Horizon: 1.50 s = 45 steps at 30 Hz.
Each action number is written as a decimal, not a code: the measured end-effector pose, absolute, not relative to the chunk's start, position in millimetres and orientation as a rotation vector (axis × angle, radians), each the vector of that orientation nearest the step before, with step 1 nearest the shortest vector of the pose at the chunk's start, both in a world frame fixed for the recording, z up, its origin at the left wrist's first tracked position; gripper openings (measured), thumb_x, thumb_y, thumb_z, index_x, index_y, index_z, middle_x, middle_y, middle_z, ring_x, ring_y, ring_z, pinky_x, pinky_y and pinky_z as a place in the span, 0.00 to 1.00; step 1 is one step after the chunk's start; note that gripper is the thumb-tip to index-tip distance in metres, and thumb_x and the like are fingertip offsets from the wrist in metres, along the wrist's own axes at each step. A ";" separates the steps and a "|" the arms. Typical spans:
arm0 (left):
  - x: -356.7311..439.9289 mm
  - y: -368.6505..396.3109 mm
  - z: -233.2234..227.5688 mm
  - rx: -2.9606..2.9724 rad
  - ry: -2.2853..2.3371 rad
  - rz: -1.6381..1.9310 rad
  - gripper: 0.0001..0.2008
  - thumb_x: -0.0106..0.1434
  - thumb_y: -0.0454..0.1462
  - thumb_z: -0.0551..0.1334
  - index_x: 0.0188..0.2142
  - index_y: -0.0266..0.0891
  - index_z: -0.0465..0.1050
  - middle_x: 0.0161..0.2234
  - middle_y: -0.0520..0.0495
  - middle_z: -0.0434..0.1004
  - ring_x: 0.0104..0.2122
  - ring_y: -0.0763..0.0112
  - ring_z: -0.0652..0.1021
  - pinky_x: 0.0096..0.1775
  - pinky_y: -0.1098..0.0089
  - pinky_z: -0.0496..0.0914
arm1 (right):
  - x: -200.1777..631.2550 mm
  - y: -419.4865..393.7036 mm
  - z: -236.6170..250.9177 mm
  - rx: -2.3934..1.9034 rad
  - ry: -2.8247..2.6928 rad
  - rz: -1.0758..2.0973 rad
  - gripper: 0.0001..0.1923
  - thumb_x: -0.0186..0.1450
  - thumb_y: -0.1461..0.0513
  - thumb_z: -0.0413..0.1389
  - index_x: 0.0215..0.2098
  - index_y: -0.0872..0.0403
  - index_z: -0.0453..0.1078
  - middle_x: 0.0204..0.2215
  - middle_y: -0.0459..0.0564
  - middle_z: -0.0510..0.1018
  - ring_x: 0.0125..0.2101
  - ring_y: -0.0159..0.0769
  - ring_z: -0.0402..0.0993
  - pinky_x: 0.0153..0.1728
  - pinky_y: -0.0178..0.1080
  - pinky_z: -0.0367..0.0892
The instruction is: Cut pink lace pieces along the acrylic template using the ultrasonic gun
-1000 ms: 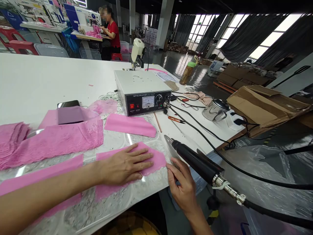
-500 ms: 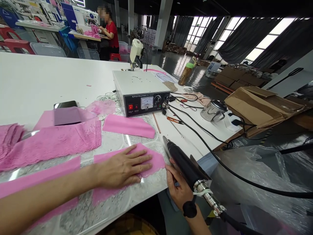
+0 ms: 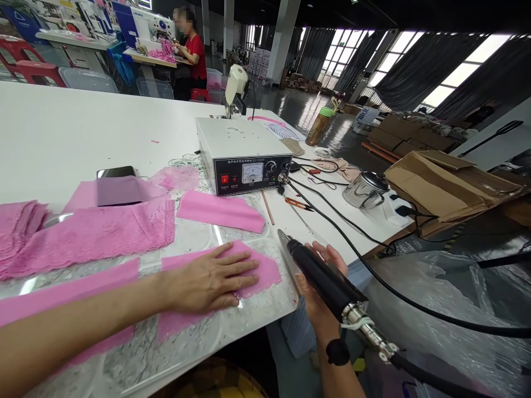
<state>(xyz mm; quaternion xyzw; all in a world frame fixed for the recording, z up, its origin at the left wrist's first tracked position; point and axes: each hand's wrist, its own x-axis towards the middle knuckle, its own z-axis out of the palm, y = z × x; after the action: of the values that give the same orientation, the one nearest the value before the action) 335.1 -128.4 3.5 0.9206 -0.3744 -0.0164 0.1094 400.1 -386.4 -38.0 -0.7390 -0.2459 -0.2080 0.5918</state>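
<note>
Lying flat near the worktop [image 3: 83, 127] edge, the pink lace piece [image 3: 265, 271] is being pressed by the splayed left hand [image 3: 209, 282]. The black handheld cutter [image 3: 321, 276] is being gripped by the right hand [image 3: 319, 287], blade just beside the lace; cutting is not being seen yet.

Two bare hands are working, one black handheld cutter [image 3: 321, 276] is showing, one white control box [image 3: 240, 155] is sitting mid-frame, one steel kettle [image 3: 365, 190] right.

Under your left hand [image 3: 209, 282] lies soft, matt pink cloth [image 3: 257, 271]. Your right hand [image 3: 319, 293] grips a glossy black plastic handpiece [image 3: 319, 276] with a shiny metal connector [image 3: 367, 331]. The table [image 3: 62, 132] looks smooth and white.
</note>
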 end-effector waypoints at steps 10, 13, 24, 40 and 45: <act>333.4 -129.3 2.6 2.702 -1.075 -0.052 0.25 0.73 0.46 0.51 0.66 0.45 0.55 0.67 0.46 0.54 0.67 0.61 0.57 0.67 0.53 0.35 | 447.4 -356.9 -34.5 -1.202 -0.195 -0.591 0.16 0.67 0.57 0.52 0.52 0.48 0.64 0.46 0.49 0.70 0.42 0.35 0.73 0.50 0.48 0.70; 333.2 -129.1 2.1 2.674 -1.070 -0.018 0.24 0.73 0.46 0.51 0.66 0.44 0.56 0.67 0.45 0.56 0.66 0.60 0.59 0.67 0.52 0.36 | 461.3 -360.2 -14.0 -0.999 -0.147 -0.546 0.09 0.64 0.56 0.53 0.41 0.50 0.68 0.36 0.45 0.69 0.31 0.29 0.70 0.38 0.39 0.72; 333.5 -129.5 1.3 2.656 -1.065 0.000 0.25 0.73 0.46 0.52 0.66 0.45 0.56 0.66 0.45 0.57 0.66 0.61 0.59 0.67 0.54 0.36 | 428.3 -405.7 14.0 -1.052 -0.296 -0.350 0.11 0.54 0.55 0.53 0.29 0.54 0.71 0.24 0.44 0.70 0.19 0.30 0.67 0.20 0.37 0.66; 333.4 -128.0 0.1 2.664 -1.085 0.029 0.23 0.72 0.44 0.53 0.65 0.46 0.58 0.66 0.45 0.58 0.65 0.63 0.60 0.68 0.56 0.36 | 428.3 -404.9 13.6 -1.152 -0.425 -0.324 0.11 0.59 0.54 0.50 0.32 0.52 0.68 0.25 0.44 0.67 0.18 0.30 0.65 0.19 0.37 0.65; 334.3 -128.2 2.7 2.650 -1.086 0.028 0.24 0.72 0.44 0.54 0.65 0.47 0.57 0.65 0.46 0.60 0.65 0.63 0.62 0.68 0.56 0.37 | 428.2 -402.4 15.9 -1.108 -0.429 -0.316 0.11 0.58 0.55 0.51 0.31 0.53 0.70 0.25 0.45 0.69 0.19 0.30 0.66 0.19 0.36 0.65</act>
<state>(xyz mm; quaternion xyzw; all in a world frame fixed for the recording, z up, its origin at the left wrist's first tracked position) 334.3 -128.2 2.7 0.9164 -0.3754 0.0096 0.1382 428.2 -402.4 15.9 -0.5196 -0.2013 -0.1480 0.8171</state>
